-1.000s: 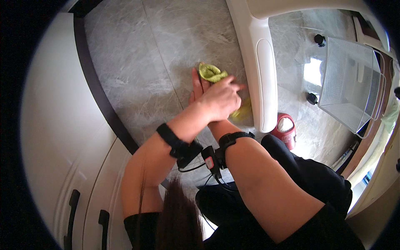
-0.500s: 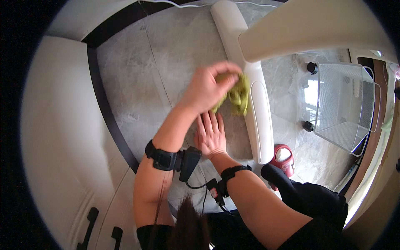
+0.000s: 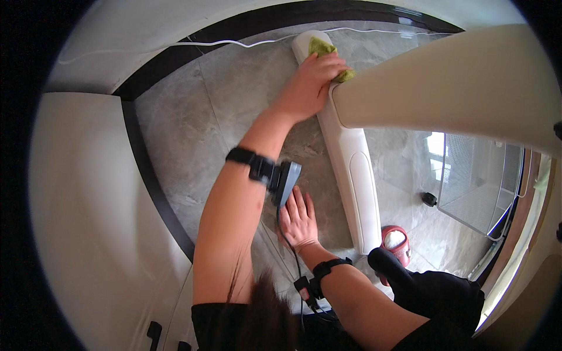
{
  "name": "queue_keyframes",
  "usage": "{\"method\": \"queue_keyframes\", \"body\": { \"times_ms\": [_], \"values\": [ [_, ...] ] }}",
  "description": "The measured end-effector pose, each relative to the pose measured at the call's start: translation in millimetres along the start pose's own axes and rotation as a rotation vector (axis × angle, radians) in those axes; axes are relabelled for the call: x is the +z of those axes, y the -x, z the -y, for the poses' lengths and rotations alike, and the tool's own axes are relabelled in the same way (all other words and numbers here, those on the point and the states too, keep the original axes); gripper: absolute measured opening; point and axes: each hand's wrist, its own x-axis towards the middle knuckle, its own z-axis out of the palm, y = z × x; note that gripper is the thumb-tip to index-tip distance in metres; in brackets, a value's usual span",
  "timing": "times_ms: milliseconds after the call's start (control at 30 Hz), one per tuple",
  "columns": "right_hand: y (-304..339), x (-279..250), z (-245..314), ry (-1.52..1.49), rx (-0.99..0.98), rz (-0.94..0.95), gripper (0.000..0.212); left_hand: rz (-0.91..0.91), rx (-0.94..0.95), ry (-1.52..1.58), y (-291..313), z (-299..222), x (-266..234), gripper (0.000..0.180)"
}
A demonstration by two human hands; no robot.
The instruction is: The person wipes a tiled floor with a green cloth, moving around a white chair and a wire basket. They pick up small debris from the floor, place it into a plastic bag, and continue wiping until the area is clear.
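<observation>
My left hand (image 3: 316, 82) reaches to the far end of a long white furniture foot (image 3: 348, 155) lying along the floor. Its fingers are curled over a yellow-green cloth (image 3: 320, 47), pressed onto the top of the foot near where a thick cream-white leg (image 3: 433, 88) rises from it. Parts of the cloth stick out beyond the fingers and beside the leg. Nearer to me, my right hand (image 3: 300, 222) lies flat on the grey floor tiles with fingers stretched out and nothing in it, left of the foot's near end.
Left stands a white cabinet (image 3: 105, 193) with black handles. A white cable (image 3: 222, 42) runs along the far wall. To the right is a wire-mesh basket cart (image 3: 477, 181) on black casters. A red slipper (image 3: 397, 243) sits by the foot's near end. Black straps with devices circle my forearms.
My left hand has carried the cloth away from me, from beside the foot's middle onto its far part. My right hand stays flat on the floor. The view has shifted.
</observation>
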Motion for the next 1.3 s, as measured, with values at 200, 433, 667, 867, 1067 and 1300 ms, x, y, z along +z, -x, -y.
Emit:
{"method": "queue_keyframes", "body": {
  "times_ms": [200,433,667,867,1067,1300],
  "values": [
    [2,3,0,0.074,0.002,0.085,0.082,-0.093,-0.092,-0.174,-64,58,1,0.038],
    [0,2,-1,0.001,-0.002,0.019,0.072,-0.339,-0.519,0.109,-60,63,3,0.029],
    [-1,-1,3,0.055,0.036,0.108,0.069,-0.187,-0.541,-0.056,47,-2,-8,0.027],
    [0,-1,4,0.003,0.026,0.010,0.071,0.105,-0.267,-0.293,146,-53,-31,0.034],
    [-1,-2,4,-0.032,0.018,0.005,0.073,-0.230,-0.508,-0.707,138,-9,-64,0.038],
    [-1,-4,4,0.000,0.029,0.041,0.071,-0.110,-0.410,-0.506,27,61,-66,0.039]
  ]
}}
